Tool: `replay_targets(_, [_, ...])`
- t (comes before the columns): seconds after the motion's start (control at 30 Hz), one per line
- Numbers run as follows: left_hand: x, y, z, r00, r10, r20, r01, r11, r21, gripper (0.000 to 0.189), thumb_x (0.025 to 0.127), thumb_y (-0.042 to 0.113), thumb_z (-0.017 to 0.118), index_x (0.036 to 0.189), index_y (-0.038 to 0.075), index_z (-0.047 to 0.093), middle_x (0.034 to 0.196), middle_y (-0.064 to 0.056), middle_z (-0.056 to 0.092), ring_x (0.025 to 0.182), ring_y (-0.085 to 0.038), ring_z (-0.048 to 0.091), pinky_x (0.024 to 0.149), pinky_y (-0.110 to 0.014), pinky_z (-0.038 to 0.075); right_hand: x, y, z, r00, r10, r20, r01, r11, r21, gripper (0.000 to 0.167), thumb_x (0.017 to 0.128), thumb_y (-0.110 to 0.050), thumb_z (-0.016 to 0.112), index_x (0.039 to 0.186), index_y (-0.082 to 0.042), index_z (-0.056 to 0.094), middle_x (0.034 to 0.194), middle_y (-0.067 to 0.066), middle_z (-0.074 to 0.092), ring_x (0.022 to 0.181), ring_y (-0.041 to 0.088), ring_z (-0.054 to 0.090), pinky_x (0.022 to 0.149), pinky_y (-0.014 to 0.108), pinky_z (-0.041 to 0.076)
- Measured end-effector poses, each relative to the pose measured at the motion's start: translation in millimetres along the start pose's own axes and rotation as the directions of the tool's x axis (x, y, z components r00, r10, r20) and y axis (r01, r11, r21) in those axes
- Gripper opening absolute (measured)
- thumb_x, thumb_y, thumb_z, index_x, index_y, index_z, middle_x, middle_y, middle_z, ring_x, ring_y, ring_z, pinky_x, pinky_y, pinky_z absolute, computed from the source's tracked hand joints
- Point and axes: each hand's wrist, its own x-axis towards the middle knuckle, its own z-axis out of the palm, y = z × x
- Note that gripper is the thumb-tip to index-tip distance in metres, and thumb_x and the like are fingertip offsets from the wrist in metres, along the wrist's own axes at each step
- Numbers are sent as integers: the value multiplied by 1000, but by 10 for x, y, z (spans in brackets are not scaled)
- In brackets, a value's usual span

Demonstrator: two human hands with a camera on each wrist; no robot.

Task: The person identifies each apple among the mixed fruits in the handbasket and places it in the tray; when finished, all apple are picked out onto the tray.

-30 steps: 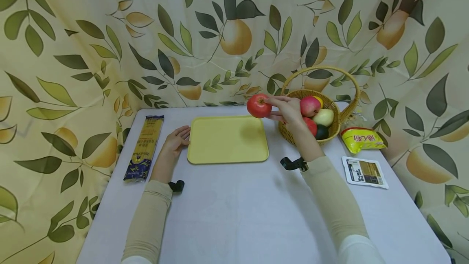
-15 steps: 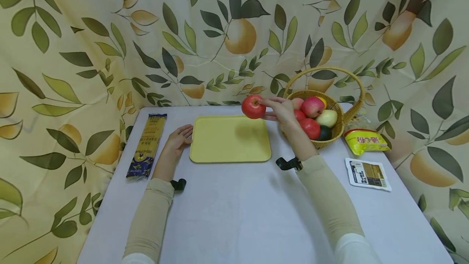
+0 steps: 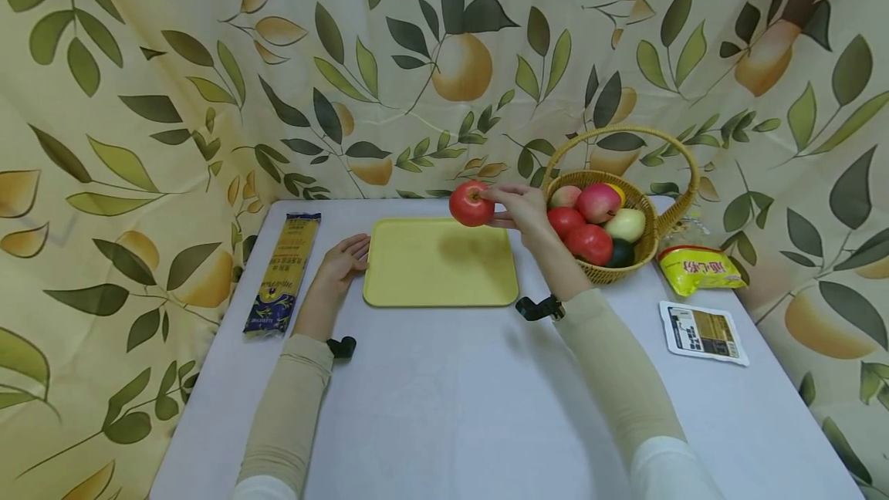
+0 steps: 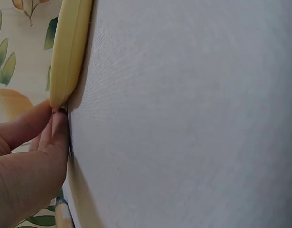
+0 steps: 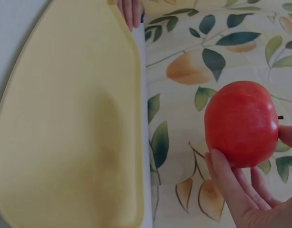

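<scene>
My right hand [image 3: 522, 211] holds a red apple [image 3: 471, 203] by its stem end, thumb on one side and fingers on the other. In the head view the apple overlaps the far right part of a yellow rectangular tray [image 3: 410, 261]; in the right wrist view a shadow falls across the tray [image 5: 51, 118], and the apple [image 5: 241, 124] shows a short dark stem. At the tray's left edge is my left hand [image 3: 345, 259]. The left wrist view shows its thumb and fingertips [image 4: 60, 121] pinching the tray's rim [image 4: 70, 47].
A wicker basket [image 3: 658, 247] with a tall handle stands at the back right, holding several red, pink, pale and dark fruits or vegetables. Right of it lie a yellow packet [image 3: 701, 268] and a white-edged pouch [image 3: 704, 332]. A long noodle packet [image 3: 282, 272] lies on the left.
My right hand has carried the apple leftward, away from the basket and further over the tray. The left hand stays at the tray's edge. The head view has shifted slightly.
</scene>
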Motion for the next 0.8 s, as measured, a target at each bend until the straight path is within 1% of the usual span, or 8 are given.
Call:
replay_targets(0.13, [-11,4,-3,1000,4,15,-4,1000,3,84,86,-36,44,160,2,37,165,-17,38,151,-26,40,118,-33,42,27,8,81,1000,-2,12,3,999,-36,45,87,-25,86,123,-4,69,122,14,68,73,24,79,76,40,65])
replay_targets(0.27, [-10,5,-9,999,16,28,-17,1000,10,83,86,-36,43,160,0,35,165,-18,37,152,-27,38,118,-33,42,51,2,178,999,8,34,-6,998,-57,43,87,-22,85,122,-3,69,124,16,66,75,25,79,86,46,63])
replay_targets(0.37, [-5,2,-11,999,20,34,-21,1000,19,83,86,-36,44,160,0,35,165,-18,37,152,-27,37,118,-32,42,82,31,242,999,17,33,-15,999,-50,43,86,-20,86,122,-2,68,125,18,65,74,26,78,83,45,64])
replay_targets(0.5, [-13,10,-9,999,6,34,-7,1000,28,83,87,-35,45,160,1,36,165,-16,37,152,-26,38,117,-31,42,135,112,327,999,25,23,-24,999,-40,43,85,-19,87,119,-2,68,124,20,65,73,27,78,79,43,65])
replay_targets(0.63, [-22,14,-10,1000,-5,31,4,1000,29,83,86,-36,46,160,2,36,165,-16,38,152,-25,38,117,-31,43,181,182,424,999,43,9,-42,998,-51,42,84,-19,87,117,-3,68,126,20,64,76,29,78,88,49,62])
replay_targets(0.8, [-22,-13,-15,1000,10,29,-11,999,40,82,87,-34,46,160,2,36,165,-16,39,151,-25,39,116,-30,44,254,274,547,999,53,-2,-53,995,-85,45,83,-23,89,119,-3,69,131,21,63,75,27,78,94,52,59])
